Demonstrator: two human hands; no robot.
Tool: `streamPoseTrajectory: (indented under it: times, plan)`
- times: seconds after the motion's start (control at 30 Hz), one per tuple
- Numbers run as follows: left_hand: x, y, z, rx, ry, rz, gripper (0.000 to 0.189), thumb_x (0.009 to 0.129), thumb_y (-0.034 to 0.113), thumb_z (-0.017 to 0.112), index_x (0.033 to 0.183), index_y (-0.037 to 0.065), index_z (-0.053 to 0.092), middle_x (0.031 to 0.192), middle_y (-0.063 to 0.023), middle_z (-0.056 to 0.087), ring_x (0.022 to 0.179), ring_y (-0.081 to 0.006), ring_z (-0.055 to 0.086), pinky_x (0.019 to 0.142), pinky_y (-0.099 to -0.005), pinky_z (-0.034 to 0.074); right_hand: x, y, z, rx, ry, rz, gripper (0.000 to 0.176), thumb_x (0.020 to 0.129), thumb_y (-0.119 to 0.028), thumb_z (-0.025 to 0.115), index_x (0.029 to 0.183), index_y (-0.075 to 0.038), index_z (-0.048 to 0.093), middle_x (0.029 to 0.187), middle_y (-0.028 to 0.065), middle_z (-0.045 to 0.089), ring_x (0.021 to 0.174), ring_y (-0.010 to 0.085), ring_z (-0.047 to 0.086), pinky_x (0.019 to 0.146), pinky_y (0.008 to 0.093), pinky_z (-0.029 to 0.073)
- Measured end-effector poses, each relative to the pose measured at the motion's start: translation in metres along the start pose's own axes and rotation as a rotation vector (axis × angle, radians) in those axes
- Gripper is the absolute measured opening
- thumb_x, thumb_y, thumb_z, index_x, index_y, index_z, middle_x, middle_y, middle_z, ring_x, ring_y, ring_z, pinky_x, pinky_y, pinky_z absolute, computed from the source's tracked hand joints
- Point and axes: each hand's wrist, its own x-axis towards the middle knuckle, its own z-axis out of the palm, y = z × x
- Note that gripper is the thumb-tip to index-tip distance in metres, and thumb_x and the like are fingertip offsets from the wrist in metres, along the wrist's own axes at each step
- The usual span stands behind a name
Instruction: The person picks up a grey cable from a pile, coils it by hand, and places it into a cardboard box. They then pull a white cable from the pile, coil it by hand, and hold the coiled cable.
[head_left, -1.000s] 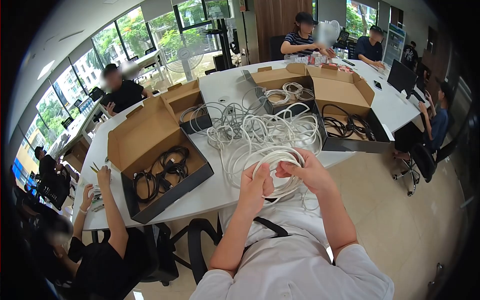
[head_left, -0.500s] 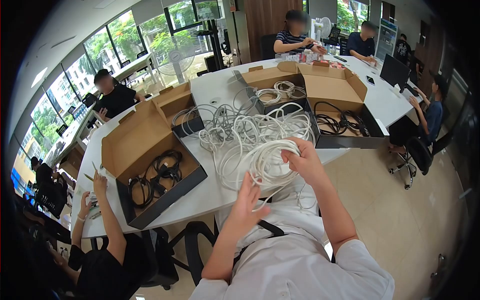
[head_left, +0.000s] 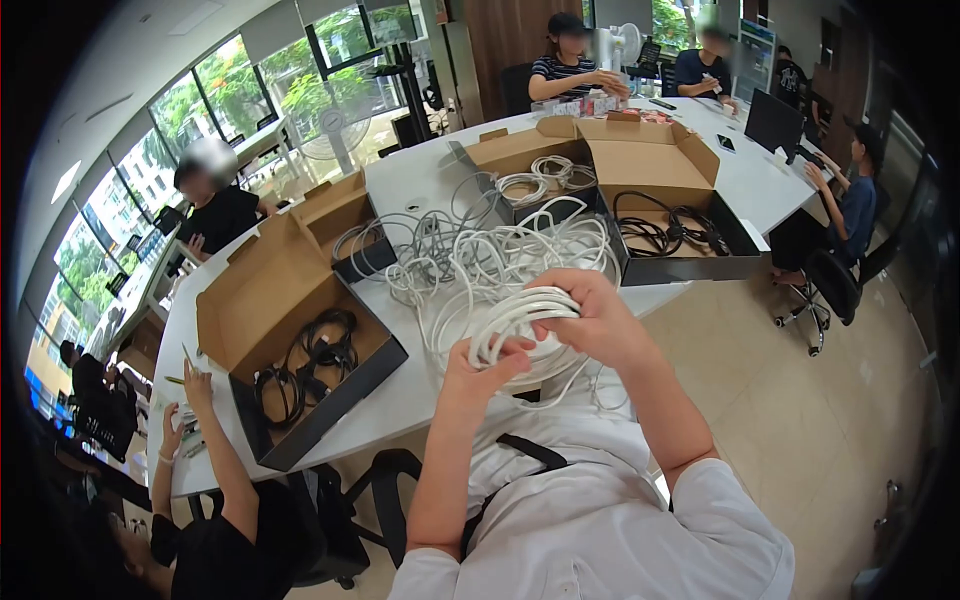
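Item: white coil, bundled, untied, above table edge; my left hand and right hand curl fingers round its ends. Loose: cable tangle, uncoiled. Boxed: black cables, two lots; pale coils.

Curving in rounded loops as a white cable coil, bunching between the left hand and right hand near the counter, trailing slack below.
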Motion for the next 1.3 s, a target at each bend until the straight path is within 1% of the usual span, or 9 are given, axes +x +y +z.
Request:
streamPoseTrajectory:
  times: [0.13, 0.27, 0.43, 0.53, 0.67, 0.73, 0.9, 1.13, 1.3]
  plan:
    - [-0.005, 0.002, 0.017, -0.475, 0.104, 0.080, 0.018, 0.085, 0.017, 0.068, 0.086, 0.004, 0.056, 0.066, -0.0023, 0.058, 0.054, -0.0079, 0.051, 0.062, -0.0274, 0.046, 0.012, 0.026, 0.006, 0.394, 0.011, 0.079, 0.010, 0.084, 0.000, 0.058, 0.094, -0.001, 0.059, 0.067, 0.0011, 0.058, 0.043, 0.0014, 0.036, 0.039, 0.0183, 0.024]
    - [0.000, 0.017, 0.006, -0.455, -0.015, 0.099, 0.027, 0.092, 0.030, 0.058, 0.077, 0.008, 0.052, 0.047, 0.0062, 0.035, 0.039, -0.0043, 0.031, 0.049, -0.0248, 0.031, 0.017, 0.035, 0.010, 0.453, -0.028, 0.077, 0.017, 0.083, -0.003, 0.063, 0.099, -0.003, 0.058, 0.072, 0.0014, 0.060, 0.049, 0.0040, 0.044, 0.042, 0.0184, 0.030]
    - [0.005, 0.019, -0.002, -0.591, 0.181, 0.119, 0.047, 0.094, 0.051, 0.046, 0.066, 0.014, 0.041, 0.044, 0.0077, 0.025, 0.035, -0.0038, 0.018, 0.044, -0.0229, 0.022, 0.020, 0.048, 0.031, -0.072, 0.350, -0.405, 0.037, 0.082, -0.007, 0.067, 0.115, -0.003, 0.051, 0.081, 0.0038, 0.060, 0.064, 0.0098, 0.056, 0.057, 0.0189, 0.043]
    - [0.004, 0.041, -0.001, -0.742, 0.414, 0.171, 0.050, 0.093, 0.054, 0.045, 0.065, 0.014, 0.039, 0.043, 0.0071, 0.024, 0.035, -0.0046, 0.015, 0.043, -0.0223, 0.019, -0.028, 0.076, 0.031, -0.264, 0.394, -0.334, 0.033, 0.086, -0.012, 0.063, 0.116, -0.004, 0.050, 0.086, 0.0036, 0.060, 0.076, 0.0125, 0.057, 0.072, 0.0271, 0.046]
    - [0.001, 0.055, -0.016, -0.770, 0.263, 0.326, 0.052, 0.092, 0.056, 0.045, 0.064, 0.013, 0.038, 0.041, 0.0066, 0.023, 0.033, -0.0043, 0.017, 0.039, -0.0208, 0.018, -0.078, 0.116, 0.041, 0.572, -0.233, 0.434, 0.032, 0.096, -0.029, 0.050, 0.118, -0.005, 0.051, 0.099, 0.0068, 0.062, 0.091, 0.0127, 0.059, 0.077, 0.0270, 0.046]
    - [-0.001, 0.056, -0.023, -0.817, 0.180, 0.359, 0.052, 0.093, 0.055, 0.044, 0.064, 0.013, 0.038, 0.040, 0.0064, 0.024, 0.033, -0.0043, 0.017, 0.038, -0.0202, 0.019, -0.078, 0.110, 0.067, 0.988, -0.226, 0.770, 0.037, 0.098, -0.035, 0.046, 0.120, -0.005, 0.050, 0.105, 0.0084, 0.063, 0.094, 0.0146, 0.060, 0.077, 0.0280, 0.047]
    - [-0.026, 0.063, -0.028, -0.847, 0.160, 0.428, 0.050, 0.097, 0.048, 0.042, 0.063, 0.012, 0.039, 0.041, 0.0062, 0.024, 0.032, -0.0044, 0.017, 0.035, -0.0202, 0.020, -0.064, 0.101, 0.047, 1.113, 0.240, 0.249, 0.038, 0.095, -0.020, 0.051, 0.128, -0.003, 0.042, 0.103, 0.0106, 0.061, 0.094, 0.0200, 0.060, 0.084, 0.0304, 0.046]
    - [-0.030, 0.017, 0.003, -0.762, 0.107, -0.131, 0.054, 0.096, 0.054, 0.036, 0.058, 0.017, 0.037, 0.040, 0.0086, 0.019, 0.033, -0.0056, 0.015, 0.038, -0.0240, 0.018, -0.044, 0.058, 0.012, 0.453, 0.343, -0.047, 0.035, 0.084, -0.004, 0.039, 0.118, -0.002, 0.046, 0.094, 0.0053, 0.054, 0.079, 0.0159, 0.056, 0.081, 0.0297, 0.046]
    - [-0.017, -0.013, -0.002, -0.598, -0.017, -0.302, 0.052, 0.097, 0.050, 0.038, 0.057, 0.017, 0.035, 0.041, 0.0083, 0.020, 0.034, -0.0052, 0.015, 0.040, -0.0238, 0.019, -0.051, 0.023, 0.009, 0.592, 0.076, 0.268, 0.044, 0.095, -0.019, 0.042, 0.135, 0.000, 0.039, 0.105, 0.0098, 0.058, 0.083, 0.0168, 0.059, 0.081, 0.0297, 0.049]
